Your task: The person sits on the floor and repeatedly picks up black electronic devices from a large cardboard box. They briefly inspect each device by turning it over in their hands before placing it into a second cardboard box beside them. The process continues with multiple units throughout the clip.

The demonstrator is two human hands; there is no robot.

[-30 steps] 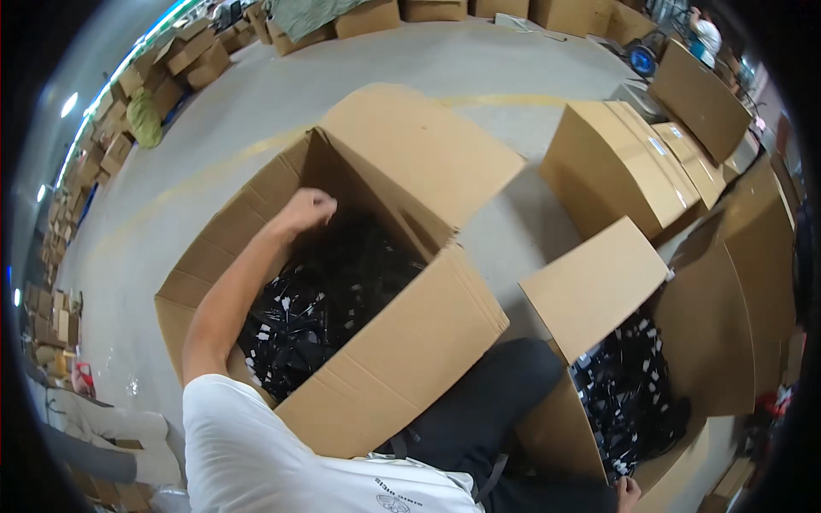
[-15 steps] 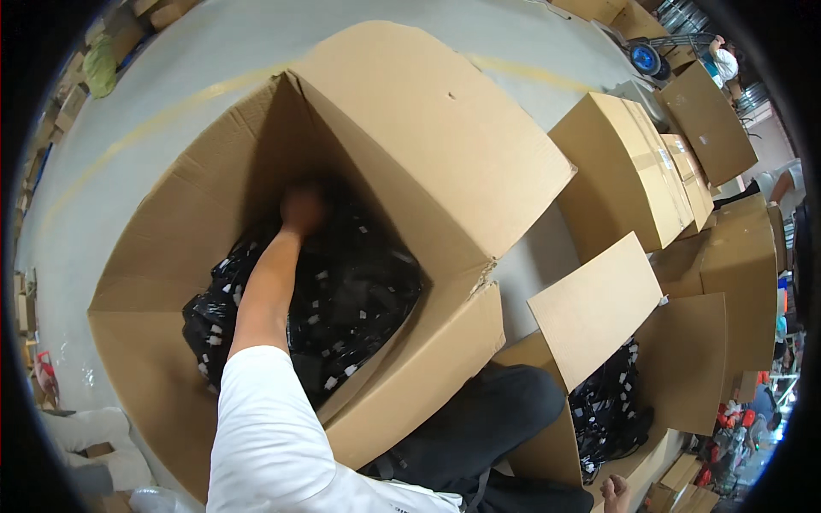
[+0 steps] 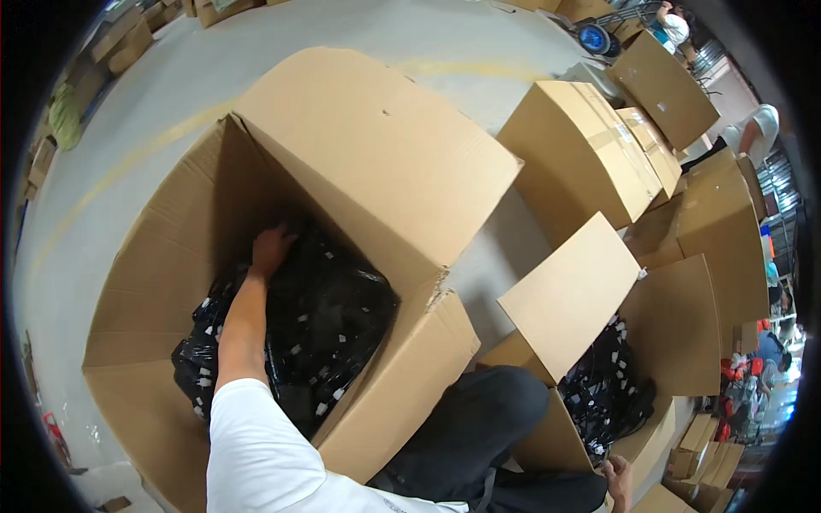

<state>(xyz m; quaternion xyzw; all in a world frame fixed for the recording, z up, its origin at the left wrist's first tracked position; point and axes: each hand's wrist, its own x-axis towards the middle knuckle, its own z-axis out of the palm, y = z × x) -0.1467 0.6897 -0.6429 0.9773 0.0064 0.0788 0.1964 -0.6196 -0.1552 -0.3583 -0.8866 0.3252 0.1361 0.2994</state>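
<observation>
A large open cardboard box [image 3: 141, 342] stands in front of me. Inside lies a glossy black plastic bag [image 3: 329, 295] among dark bundles dotted with small white pieces. My left hand [image 3: 268, 250] reaches deep into the box, its fingers bent against the top of the black bag; shadow partly hides the grip. To the right, a smaller open cardboard box [image 3: 684, 333] holds a heap of black items [image 3: 603, 385] with white bits, perhaps cables. My right hand [image 3: 617, 480] is at that box's near edge, fingers curled; what they hold, if anything, is hidden.
Tall closed cartons [image 3: 573, 154] stand beyond the smaller box. A raised flap [image 3: 571, 295] leans between the two open boxes. A hand truck [image 3: 594, 39] and people are at the far right. My knee [image 3: 487, 410] is bent between the boxes.
My left hand has drawn back a little toward me and lower inside the large box, and is no longer blurred. My right hand has risen slightly at the smaller box's edge. The view has shifted.
</observation>
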